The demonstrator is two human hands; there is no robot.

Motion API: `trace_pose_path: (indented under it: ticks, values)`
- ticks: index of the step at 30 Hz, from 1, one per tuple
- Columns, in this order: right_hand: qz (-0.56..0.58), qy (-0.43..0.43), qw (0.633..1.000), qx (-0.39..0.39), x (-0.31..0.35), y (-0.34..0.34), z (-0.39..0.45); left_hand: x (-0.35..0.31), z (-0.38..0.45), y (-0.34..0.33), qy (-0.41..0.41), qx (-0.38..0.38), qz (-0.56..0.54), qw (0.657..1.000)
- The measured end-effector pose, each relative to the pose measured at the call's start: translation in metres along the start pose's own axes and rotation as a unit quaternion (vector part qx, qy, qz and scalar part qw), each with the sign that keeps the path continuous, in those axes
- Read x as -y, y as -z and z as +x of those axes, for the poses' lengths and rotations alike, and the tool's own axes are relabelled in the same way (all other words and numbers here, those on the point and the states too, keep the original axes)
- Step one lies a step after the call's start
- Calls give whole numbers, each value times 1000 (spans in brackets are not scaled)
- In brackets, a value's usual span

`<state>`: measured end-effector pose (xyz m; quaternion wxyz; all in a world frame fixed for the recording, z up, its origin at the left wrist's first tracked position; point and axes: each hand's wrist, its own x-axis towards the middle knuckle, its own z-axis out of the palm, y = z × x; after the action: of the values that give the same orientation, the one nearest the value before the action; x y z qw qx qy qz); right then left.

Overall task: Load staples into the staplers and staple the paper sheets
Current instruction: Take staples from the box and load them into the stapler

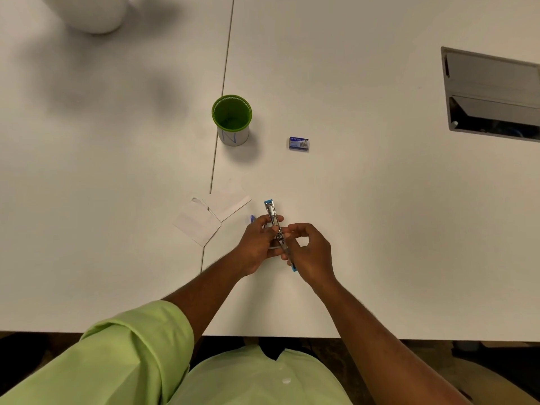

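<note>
Head view. A small stapler point(274, 222) with light blue ends is held just above the white table point(380, 200), near the person's edge of it. The left hand point(258, 244) grips the stapler body, fingers curled round the far side and thumb on the metal channel. The right hand point(311, 252) pinches the stapler's near, blue-tipped part between curled fingers and thumb. The stapler appears hinged open, metal magazine exposed; whether staples sit in it cannot be told.

Two paper sheets point(211, 216) lie flat just left of the hands, overlapping at a corner and crossing the table seam point(222, 92). A blue staple box point(298, 143) rests well beyond the hands, to the right of a green cup point(232, 119). A small blue item point(252, 218) shows behind the left hand; its kind is unclear.

Judgement: the loading step is in hand. It is done well by keeping the magazine level and steady in the left hand, and seating the strip fully before closing.

Room: open table lies right of the hands and ahead towards the box. The near table edge is close under the forearms. A recessed hatch point(493, 92) sits far right, well clear.
</note>
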<state>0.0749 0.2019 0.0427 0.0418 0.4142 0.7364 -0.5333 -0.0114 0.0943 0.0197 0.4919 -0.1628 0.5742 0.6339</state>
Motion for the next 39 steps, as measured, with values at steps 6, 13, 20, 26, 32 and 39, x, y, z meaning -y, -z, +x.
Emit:
trace_pose_path:
  ticks: [6,13,20,26,32,39]
  values:
    - [-173,65,981,-63,3,1,8,3,1,-3,9,17,25,1000]
    - [-170,67,981,-59,10,-5,20,4,5,-7,0,-15,61,998]
    - [-173,59,982,-48,9,-12,23,6,2,-6,-8,-21,102,994]
    - [-138,19,990,-32,1,-9,26,6,-4,-4,-14,4,80,997]
    - [-60,-53,997,-10,-7,-5,18,3,-7,-8,-1,4,66,998]
    - [115,-86,988,57,-8,6,12,0,-2,-2,16,-37,61,997]
